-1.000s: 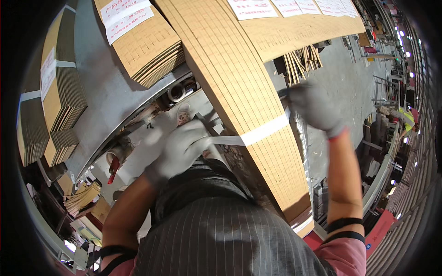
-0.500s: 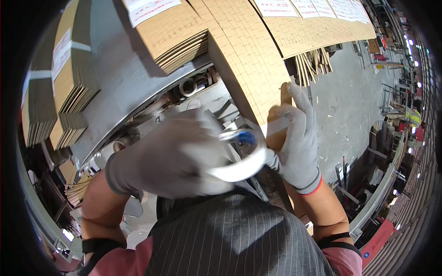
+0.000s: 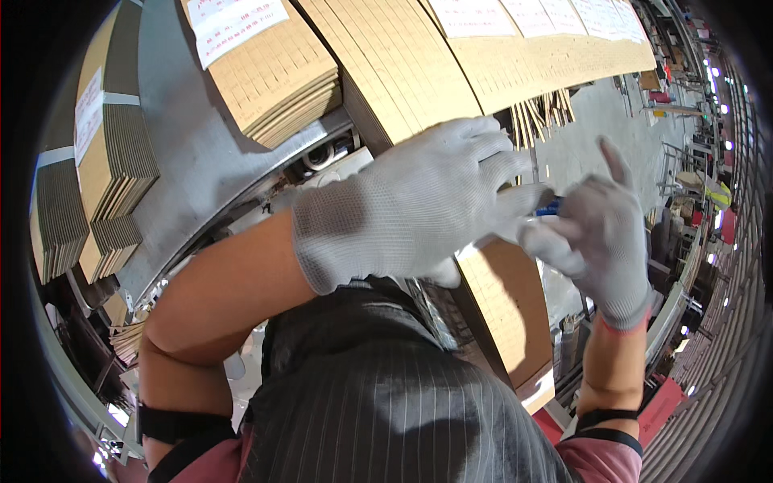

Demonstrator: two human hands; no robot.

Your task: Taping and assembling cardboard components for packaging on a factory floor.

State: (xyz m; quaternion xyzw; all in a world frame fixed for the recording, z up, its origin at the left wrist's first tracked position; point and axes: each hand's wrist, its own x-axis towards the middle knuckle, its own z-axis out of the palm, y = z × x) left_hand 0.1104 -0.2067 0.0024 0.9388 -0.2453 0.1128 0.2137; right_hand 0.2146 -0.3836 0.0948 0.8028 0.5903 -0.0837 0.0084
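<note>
My left hand (image 3: 419, 189), in a grey knit glove, reaches across the long stack of tan cardboard strips (image 3: 511, 302). Its fingers are stretched and apart, their tips beside my right hand. Off the stack's right side, my gloved right hand (image 3: 604, 237) is curled round a roll of tape, whose blue core (image 3: 549, 208) peeks out between the hands. One right fingertip is uncovered by the glove. Most of the roll is hidden by fingers. A pale strip, perhaps tape, shows below my left palm.
Further cardboard stacks with white labels (image 3: 237, 24) lie ahead on a grey metal table (image 3: 181, 121). Banded stacks (image 3: 121, 153) stand at the far left. Loose strips (image 3: 541, 114) jut out under the right-hand stack. A person in a yellow vest (image 3: 717, 195) is far right.
My left hand has swung right over the stack, from beside it. The tape roll, earlier at my left hand, is now at my right hand, which has moved right, off the stack.
</note>
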